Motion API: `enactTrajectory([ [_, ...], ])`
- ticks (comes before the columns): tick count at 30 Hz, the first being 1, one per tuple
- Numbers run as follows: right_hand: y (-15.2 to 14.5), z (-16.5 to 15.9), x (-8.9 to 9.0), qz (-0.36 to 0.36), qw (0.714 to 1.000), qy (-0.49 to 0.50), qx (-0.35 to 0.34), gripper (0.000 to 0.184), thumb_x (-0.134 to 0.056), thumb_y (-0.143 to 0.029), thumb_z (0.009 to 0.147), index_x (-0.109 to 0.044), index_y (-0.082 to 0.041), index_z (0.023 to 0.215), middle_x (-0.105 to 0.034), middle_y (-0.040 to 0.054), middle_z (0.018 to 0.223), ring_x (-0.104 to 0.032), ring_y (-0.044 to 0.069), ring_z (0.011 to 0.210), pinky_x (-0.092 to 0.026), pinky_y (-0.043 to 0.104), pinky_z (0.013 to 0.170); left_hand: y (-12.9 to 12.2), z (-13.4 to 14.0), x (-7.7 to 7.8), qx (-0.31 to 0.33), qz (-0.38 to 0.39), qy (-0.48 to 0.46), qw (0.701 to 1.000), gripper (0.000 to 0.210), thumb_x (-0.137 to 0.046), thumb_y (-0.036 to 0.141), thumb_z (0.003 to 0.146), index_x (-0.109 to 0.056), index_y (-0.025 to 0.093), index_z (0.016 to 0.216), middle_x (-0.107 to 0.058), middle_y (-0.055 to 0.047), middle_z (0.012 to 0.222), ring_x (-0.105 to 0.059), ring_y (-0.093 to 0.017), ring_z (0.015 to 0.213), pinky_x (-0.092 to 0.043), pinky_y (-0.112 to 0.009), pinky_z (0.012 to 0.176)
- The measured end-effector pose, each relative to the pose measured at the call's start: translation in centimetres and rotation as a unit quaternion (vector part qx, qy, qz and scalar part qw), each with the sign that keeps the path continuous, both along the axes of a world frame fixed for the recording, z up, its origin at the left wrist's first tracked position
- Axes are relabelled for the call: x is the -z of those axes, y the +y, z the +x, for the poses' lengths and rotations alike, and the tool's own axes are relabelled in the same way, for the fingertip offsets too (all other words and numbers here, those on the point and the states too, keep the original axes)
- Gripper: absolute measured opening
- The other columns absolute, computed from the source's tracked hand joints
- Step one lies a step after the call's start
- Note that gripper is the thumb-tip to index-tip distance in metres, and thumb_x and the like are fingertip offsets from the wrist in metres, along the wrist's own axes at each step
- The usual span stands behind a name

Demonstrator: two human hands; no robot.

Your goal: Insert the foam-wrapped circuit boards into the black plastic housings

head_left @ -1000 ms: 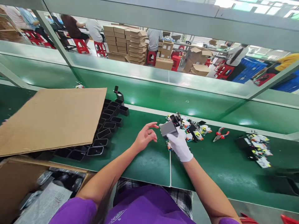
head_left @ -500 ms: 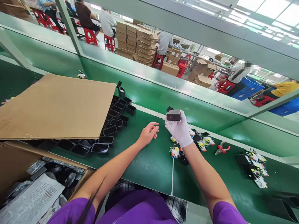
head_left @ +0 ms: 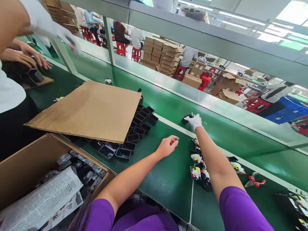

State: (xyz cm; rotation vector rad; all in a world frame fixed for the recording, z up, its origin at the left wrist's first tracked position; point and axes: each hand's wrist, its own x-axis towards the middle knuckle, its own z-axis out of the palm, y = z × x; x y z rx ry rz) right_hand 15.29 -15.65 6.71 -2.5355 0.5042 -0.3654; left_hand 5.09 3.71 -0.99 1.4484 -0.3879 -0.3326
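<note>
My right hand (head_left: 195,121), in a white glove, reaches to the far side of the green workbench. Its fingers are closed about a small black plastic case (head_left: 186,119), mostly covered by the glove; white bits show at its top. My bare left hand (head_left: 167,146) hovers over the bench top with loosely bent fingers and holds nothing. Under my right forearm lie several small circuit boards (head_left: 195,173) with white and yellow parts. Left of my left hand stand rows of open black cases (head_left: 133,138), partly beneath a cardboard sheet (head_left: 93,109).
Red-handled pliers (head_left: 255,180) lie at the right, near more boards (head_left: 298,202). An open carton (head_left: 29,150) with wrapped pieces and newspaper stands lower left. At upper left a co-worker's gloved hand (head_left: 60,33) and another person's bare hands (head_left: 26,54) show. A metal frame crosses above the bench.
My right hand has moved forward to the bench's far side; the case it held upright before me is no longer raised. The view has turned left, and co-workers' arms have appeared there.
</note>
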Motion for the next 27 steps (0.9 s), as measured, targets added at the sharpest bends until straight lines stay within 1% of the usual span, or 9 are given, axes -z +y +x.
enactTrajectory([
  [3, 2.4, 0.4, -0.2, -0.046, 0.998, 0.008, -0.044, 0.079, -0.068, -0.037, 0.081, -0.038, -0.006, 0.147, -0.039, 0.0268, 0.151, -0.037, 0.037, 0.141, -0.030, 0.051, 0.116, -0.3, 0.1, 0.1, -0.004, 0.019, -0.001, 1.000, 0.015, -0.057, 0.025, 0.081, -0.067, 0.018, 0.091, -0.061, 0.005, 0.064, -0.055, -0.007, 0.048, -0.047, -0.019, 0.048],
  [7, 9.1, 0.2, 1.2, -0.056, 0.974, 0.077, -0.206, 0.050, -0.064, -0.045, 0.087, -0.060, -0.023, 0.131, -0.062, 0.0085, 0.135, -0.057, 0.026, 0.125, -0.043, 0.037, 0.108, -0.5, 0.3, 0.6, -0.017, 0.059, -0.010, 0.998, 0.010, -0.059, 0.019, 0.078, -0.067, 0.018, 0.084, -0.062, 0.003, 0.065, -0.057, -0.009, 0.053, -0.048, -0.022, 0.055],
  [10, 13.4, -0.1, 1.9, -0.063, 0.957, 0.121, -0.256, 0.044, -0.070, -0.045, 0.082, -0.067, -0.024, 0.120, -0.071, 0.0085, 0.118, -0.066, 0.030, 0.109, -0.052, 0.039, 0.094, -0.1, 0.8, 0.9, -0.041, 0.095, -0.026, 0.994, 0.004, -0.064, 0.016, 0.073, -0.062, 0.018, 0.070, -0.060, 0.003, 0.060, -0.058, -0.013, 0.058, -0.048, -0.026, 0.062],
  [12, 14.2, -0.3, 1.6, -0.066, 0.955, 0.129, -0.259, 0.037, -0.071, -0.040, 0.081, -0.070, -0.022, 0.113, -0.073, 0.0098, 0.112, -0.068, 0.030, 0.103, -0.053, 0.038, 0.088, 0.2, 1.2, 1.0, -0.068, 0.113, -0.035, 0.991, 0.005, -0.064, 0.017, 0.073, -0.060, 0.019, 0.070, -0.057, 0.003, 0.057, -0.057, -0.014, 0.057, -0.047, -0.028, 0.063],
  [14, 13.1, -0.9, 0.6, -0.066, 0.958, 0.123, -0.249, 0.033, -0.069, -0.039, 0.083, -0.070, -0.020, 0.110, -0.073, 0.0099, 0.108, -0.068, 0.029, 0.099, -0.053, 0.035, 0.084, 0.5, 1.5, 1.0, -0.105, 0.118, -0.041, 0.987, 0.006, -0.061, 0.019, 0.077, -0.061, 0.020, 0.083, -0.059, 0.002, 0.063, -0.058, -0.015, 0.061, -0.047, -0.029, 0.065],
  [17, 9.4, -3.4, -1.0, -0.056, 0.968, 0.103, -0.223, 0.032, -0.060, -0.041, 0.089, -0.068, -0.018, 0.111, -0.073, 0.0080, 0.103, -0.068, 0.024, 0.092, -0.050, 0.030, 0.078, 0.5, 1.5, 0.8, -0.175, 0.110, -0.046, 0.977, 0.032, -0.064, 0.026, 0.079, -0.055, 0.022, 0.110, -0.063, -0.005, 0.096, -0.061, -0.018, 0.088, -0.050, -0.029, 0.073],
  [20, 6.3, -7.1, -1.7, -0.047, 0.973, 0.099, -0.204, 0.033, -0.057, -0.042, 0.091, -0.069, -0.016, 0.107, -0.073, 0.0073, 0.095, -0.066, 0.022, 0.084, -0.047, 0.028, 0.071, 0.1, 0.9, 0.7, -0.212, 0.091, -0.073, 0.970, 0.064, -0.076, 0.033, 0.072, -0.045, 0.023, 0.126, -0.055, -0.012, 0.125, -0.055, -0.023, 0.114, -0.052, -0.033, 0.085],
  [24, 4.6, -11.3, -1.2, -0.036, 0.962, 0.120, -0.242, 0.028, -0.059, -0.045, 0.091, -0.073, -0.021, 0.100, -0.073, 0.0017, 0.088, -0.066, 0.019, 0.079, -0.046, 0.027, 0.071, -0.2, 0.5, 0.8, -0.137, 0.092, -0.085, 0.983, 0.064, -0.080, 0.034, 0.068, -0.049, 0.024, 0.123, -0.063, -0.008, 0.117, -0.062, -0.022, 0.102, -0.053, -0.034, 0.083],
  [27, 2.5, -12.4, -0.9, -0.052, 0.963, 0.134, -0.227, 0.031, -0.054, -0.047, 0.095, -0.074, -0.026, 0.105, -0.074, 0.0022, 0.099, -0.066, 0.022, 0.092, -0.048, 0.029, 0.081, 0.0, 0.6, 0.9, -0.104, 0.103, -0.063, 0.987, 0.054, -0.078, 0.033, 0.069, -0.053, 0.022, 0.115, -0.067, -0.005, 0.102, -0.065, -0.020, 0.091, -0.054, -0.032, 0.078],
])
